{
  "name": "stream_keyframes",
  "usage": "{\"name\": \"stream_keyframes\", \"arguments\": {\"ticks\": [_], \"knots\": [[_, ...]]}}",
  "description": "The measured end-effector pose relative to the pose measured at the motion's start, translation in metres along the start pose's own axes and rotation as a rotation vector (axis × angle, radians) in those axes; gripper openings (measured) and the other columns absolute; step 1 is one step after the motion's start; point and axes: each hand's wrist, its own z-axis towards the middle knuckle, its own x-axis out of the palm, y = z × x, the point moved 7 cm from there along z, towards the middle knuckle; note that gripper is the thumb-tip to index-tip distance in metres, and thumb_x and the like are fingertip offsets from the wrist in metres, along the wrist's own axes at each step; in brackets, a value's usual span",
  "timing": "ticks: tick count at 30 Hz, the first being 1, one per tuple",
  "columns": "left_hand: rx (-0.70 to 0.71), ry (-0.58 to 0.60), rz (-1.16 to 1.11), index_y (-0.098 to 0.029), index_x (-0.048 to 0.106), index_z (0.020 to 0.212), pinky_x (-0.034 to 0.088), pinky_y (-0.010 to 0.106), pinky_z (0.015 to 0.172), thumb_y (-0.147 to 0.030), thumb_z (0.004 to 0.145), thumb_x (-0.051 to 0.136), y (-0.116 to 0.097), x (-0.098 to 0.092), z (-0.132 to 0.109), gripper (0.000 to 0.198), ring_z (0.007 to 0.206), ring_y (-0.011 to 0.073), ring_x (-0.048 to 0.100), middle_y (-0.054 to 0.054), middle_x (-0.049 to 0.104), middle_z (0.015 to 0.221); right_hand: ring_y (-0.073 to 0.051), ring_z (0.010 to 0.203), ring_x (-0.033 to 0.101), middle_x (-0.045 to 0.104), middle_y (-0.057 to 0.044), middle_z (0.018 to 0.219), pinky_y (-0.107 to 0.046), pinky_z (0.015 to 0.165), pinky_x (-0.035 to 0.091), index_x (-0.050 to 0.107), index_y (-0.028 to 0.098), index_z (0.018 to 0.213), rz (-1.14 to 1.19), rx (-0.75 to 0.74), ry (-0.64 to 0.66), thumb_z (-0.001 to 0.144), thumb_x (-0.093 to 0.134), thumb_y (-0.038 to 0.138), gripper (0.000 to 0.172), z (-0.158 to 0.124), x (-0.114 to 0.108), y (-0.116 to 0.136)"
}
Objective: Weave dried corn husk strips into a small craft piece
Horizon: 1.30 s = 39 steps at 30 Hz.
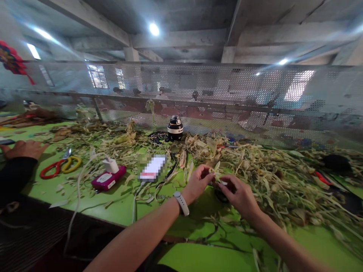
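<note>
My left hand (197, 182), with a pale band on its wrist, pinches a small pale-green piece of dry husk (217, 170) between thumb and fingertips. My right hand (240, 193) meets it from the other side, fingers and thumb closed at the lower end of the same piece. Just under the hands a dark round object shows in part; I cannot tell what it is. A heap of dry husk strips (272, 181) spreads beside and behind my right hand. To the left of my left hand lies a phone (153, 168) with a lit, blurred screen.
On the green table (113, 209) are a magenta power strip (109, 178) with a white charger (110, 165), red-and-yellow scissors (61, 166) and a black canister (175, 128). White cables cross the front edge. At far left rests another person's hand (24, 149). A perforated metal screen (176, 81) stands behind.
</note>
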Motion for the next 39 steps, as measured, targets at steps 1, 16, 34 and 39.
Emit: {"name": "stream_keyframes", "arguments": {"ticks": [1, 16, 34, 39], "knots": [[0.004, 0.001, -0.002, -0.018, 0.050, 0.080, 0.045, 0.027, 0.069, -0.042, 0.069, 0.066, -0.0001, 0.0002, -0.0001, 0.031, 0.067, 0.0121, 0.053, -0.002, 0.054, 0.071, -0.018, 0.064, 0.061, 0.065, -0.005, 0.078, -0.029, 0.060, 0.050, 0.055, 0.020, 0.088, 0.002, 0.013, -0.009, 0.080, 0.053, 0.036, 0.018, -0.0001, -0.0007, -0.0015], [0.050, 0.012, 0.035, -0.017, 0.051, 0.080, 0.043, 0.027, 0.067, -0.035, 0.073, 0.062, -0.0005, 0.0018, 0.0000, 0.022, 0.066, 0.0119, 0.050, -0.002, 0.052, 0.069, -0.015, 0.049, 0.054, 0.060, -0.001, 0.059, -0.025, 0.048, 0.041, 0.054, 0.021, 0.075, -0.063, 0.056, 0.049, 0.083, 0.049, 0.044, 0.025, 0.0007, 0.0025, -0.0057], [0.012, 0.011, -0.009, -0.016, 0.051, 0.081, 0.045, 0.029, 0.069, -0.033, 0.072, 0.063, 0.0079, 0.0009, 0.0025, 0.022, 0.066, 0.0123, 0.054, -0.001, 0.056, 0.069, -0.015, 0.051, 0.057, 0.063, -0.001, 0.063, -0.024, 0.050, 0.046, 0.056, 0.020, 0.077, 0.023, 0.073, -0.032, 0.080, 0.052, 0.046, 0.026, -0.0001, -0.0050, -0.0033], [-0.029, -0.026, -0.093, -0.016, 0.051, 0.079, 0.044, 0.028, 0.070, -0.036, 0.067, 0.067, 0.0057, -0.0018, 0.0021, 0.028, 0.065, 0.0118, 0.055, -0.002, 0.057, 0.067, -0.017, 0.063, 0.063, 0.066, -0.003, 0.072, -0.026, 0.060, 0.051, 0.058, 0.019, 0.091, 0.175, 0.073, -0.019, 0.078, 0.059, 0.041, 0.026, -0.0016, -0.0010, -0.0088]]}}
